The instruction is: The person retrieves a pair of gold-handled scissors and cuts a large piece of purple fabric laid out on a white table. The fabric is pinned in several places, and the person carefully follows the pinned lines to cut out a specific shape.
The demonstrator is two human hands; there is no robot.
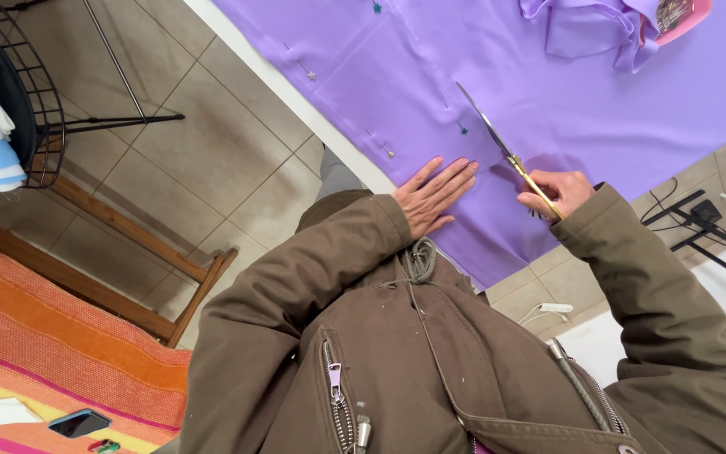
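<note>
Left hand [434, 193] lies flat, fingers spread, pressing the purple fabric [548, 101] on the table. Just right of it, the right hand [558, 193] grips gold-handled scissors [497, 143], blades apparently parted slightly, pointing away into the cloth. Pins [384, 150] sit left.

You have one view only, worn on your head and looking steeply down past your brown jacket [397, 353]. It sits close over the counter [296, 97] edge, tilted so the counter runs diagonally, with tiled floor [212, 151] filling the left side.
</note>
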